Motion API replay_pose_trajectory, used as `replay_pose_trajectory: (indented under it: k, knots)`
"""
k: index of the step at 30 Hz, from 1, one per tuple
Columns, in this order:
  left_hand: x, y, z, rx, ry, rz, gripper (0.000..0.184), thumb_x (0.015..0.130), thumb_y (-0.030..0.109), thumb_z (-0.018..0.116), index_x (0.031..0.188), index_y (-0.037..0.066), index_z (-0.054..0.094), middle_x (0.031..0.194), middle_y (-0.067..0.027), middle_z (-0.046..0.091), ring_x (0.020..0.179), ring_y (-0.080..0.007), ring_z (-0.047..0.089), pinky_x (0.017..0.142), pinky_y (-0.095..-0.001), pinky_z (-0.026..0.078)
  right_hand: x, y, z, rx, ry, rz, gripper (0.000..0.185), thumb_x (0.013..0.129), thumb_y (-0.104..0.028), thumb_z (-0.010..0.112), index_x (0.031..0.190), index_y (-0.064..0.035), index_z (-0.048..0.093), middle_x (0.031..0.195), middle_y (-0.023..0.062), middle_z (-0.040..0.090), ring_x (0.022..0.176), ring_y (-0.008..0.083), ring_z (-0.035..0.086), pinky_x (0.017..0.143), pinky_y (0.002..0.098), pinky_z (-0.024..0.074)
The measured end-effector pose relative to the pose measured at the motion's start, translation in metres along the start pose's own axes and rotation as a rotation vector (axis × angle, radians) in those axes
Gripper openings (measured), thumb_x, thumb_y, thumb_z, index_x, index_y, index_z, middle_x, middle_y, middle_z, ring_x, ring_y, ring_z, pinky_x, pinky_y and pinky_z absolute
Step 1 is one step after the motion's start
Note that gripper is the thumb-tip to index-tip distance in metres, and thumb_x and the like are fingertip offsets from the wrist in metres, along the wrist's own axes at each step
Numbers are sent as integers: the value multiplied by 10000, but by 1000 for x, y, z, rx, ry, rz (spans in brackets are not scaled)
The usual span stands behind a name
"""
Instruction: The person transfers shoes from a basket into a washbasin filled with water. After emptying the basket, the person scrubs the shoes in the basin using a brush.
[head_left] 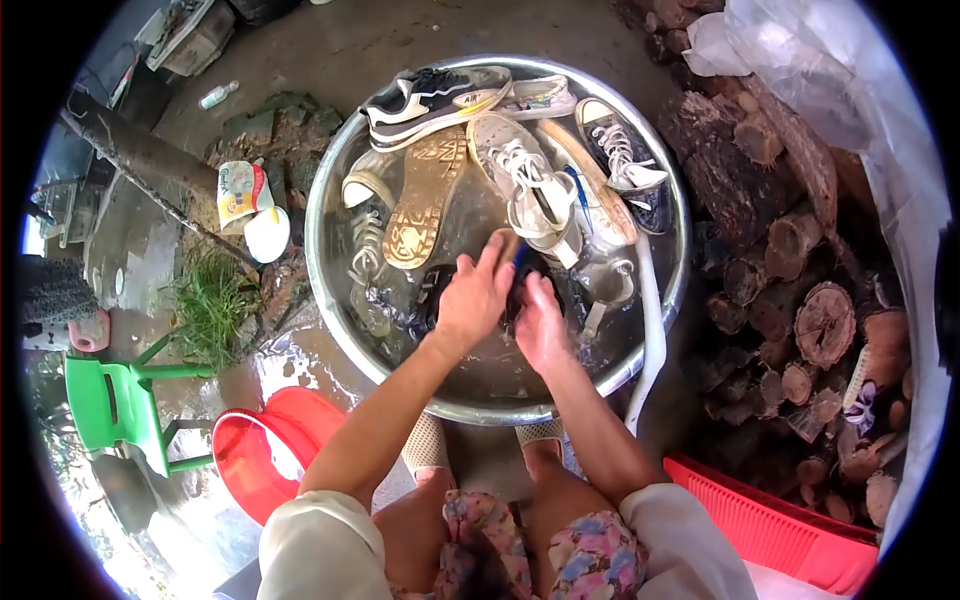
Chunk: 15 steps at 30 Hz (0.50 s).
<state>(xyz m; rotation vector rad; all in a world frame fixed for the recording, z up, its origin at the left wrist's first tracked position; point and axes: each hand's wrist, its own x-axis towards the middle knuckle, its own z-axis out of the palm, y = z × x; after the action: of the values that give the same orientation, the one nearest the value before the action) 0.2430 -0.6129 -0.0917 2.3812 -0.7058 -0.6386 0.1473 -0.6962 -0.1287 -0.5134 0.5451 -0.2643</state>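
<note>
A large metal basin [322, 255] holds water and several shoes. Low over its near half, my left hand [474, 298] is closed round the upper side of a dark shoe [516, 275] with a tan end and a blue strip. Close beside it, my right hand [541, 322] has its fingers curled on the same shoe's right side. Much of that shoe is hidden by the hands. Beyond them lie a white-laced sneaker [510, 160], an upturned tan sole [427, 200] and a navy sneaker [625, 160]. A blue strip-like item [577, 186] rests among the shoes.
A white hose [652, 330] hangs over the basin's right rim. Stacked logs [825, 325] rise at the right, above a red plastic crate [770, 520]. On the left stand a red tub [245, 455] and a green chair [105, 405]. A packet [240, 190] lies beyond.
</note>
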Motion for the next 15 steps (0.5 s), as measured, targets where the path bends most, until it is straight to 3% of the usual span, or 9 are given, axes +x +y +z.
replay_pose_trajectory:
  k: [2, 5, 8, 9, 10, 12, 13, 14, 15]
  knots:
    - [20, -21, 9, 80, -18, -100, 529, 982, 420, 427, 1458, 214, 323, 1156, -296, 515, 980, -483, 590, 856, -530, 495, 13, 18, -27, -120, 119, 21, 578, 870, -38, 619, 1394, -65, 377, 1244, 54, 554, 1104, 174, 536, 956, 320, 434]
    - [26, -33, 39, 111, 26, -241, 528, 976, 424, 418, 1448, 197, 348, 1198, -299, 498, 1019, -491, 577, 888, -525, 484, 4, 37, -34, -473, 53, 67, 597, 812, 14, 634, 1365, -31, 413, 1163, 31, 597, 1029, 136, 550, 901, 302, 445]
    - [6, -25, 23, -14, -147, -139, 513, 970, 397, 439, 1432, 182, 380, 1242, -280, 478, 1036, -498, 569, 873, -505, 502, 0, 48, -46, -643, 2, 318, 538, 819, -6, 644, 1332, -46, 487, 1155, 29, 614, 1041, 162, 564, 897, 319, 450]
    - [-10, -26, 17, 415, -116, 381, 500, 951, 335, 486, 1416, 166, 414, 1317, -233, 448, 1074, -469, 555, 858, -480, 518, -7, 45, -35, -565, 20, 381, 457, 821, -17, 650, 1267, -49, 555, 1163, 28, 621, 1022, 179, 577, 887, 341, 458]
    - [-30, -17, 22, 342, -177, 329, 484, 923, 236, 517, 1394, 147, 447, 1363, -178, 435, 1094, -413, 550, 837, -461, 532, -6, 49, -40, -863, -21, 297, 447, 820, -19, 654, 1257, -44, 561, 1159, 28, 623, 1019, 180, 578, 886, 341, 460]
    - [-52, 9, 9, 197, -260, -24, 490, 900, 171, 512, 1387, 143, 466, 1403, -168, 416, 1133, -388, 533, 888, -474, 512, -2, 50, -49, -1464, -115, 99, 427, 818, -24, 661, 1236, -33, 572, 1150, 29, 626, 1013, 184, 580, 883, 343, 462]
    - [-41, -13, 17, 437, -192, 271, 475, 915, 198, 506, 1386, 143, 466, 1394, -189, 421, 1122, -398, 543, 922, -491, 489, 0, 51, -51, -912, -192, 106, 486, 792, -9, 681, 1257, -20, 541, 1155, 45, 617, 1024, 189, 576, 880, 342, 471]
    - [-21, -46, 29, 672, -115, 568, 463, 930, 225, 500, 1385, 143, 466, 1386, -211, 427, 1111, -409, 553, 956, -508, 466, -4, 54, -52, -810, -180, 97, 507, 783, -1, 684, 1266, -19, 530, 1155, 48, 612, 1024, 188, 574, 879, 340, 473]
    - [4, -68, 36, 657, -346, 468, 455, 959, 325, 482, 1369, 130, 469, 1372, -257, 428, 1081, -439, 565, 1000, -530, 422, -9, 59, -55, -710, -169, 90, 529, 773, 6, 688, 1274, -18, 519, 1156, 52, 608, 1024, 187, 573, 878, 339, 475]
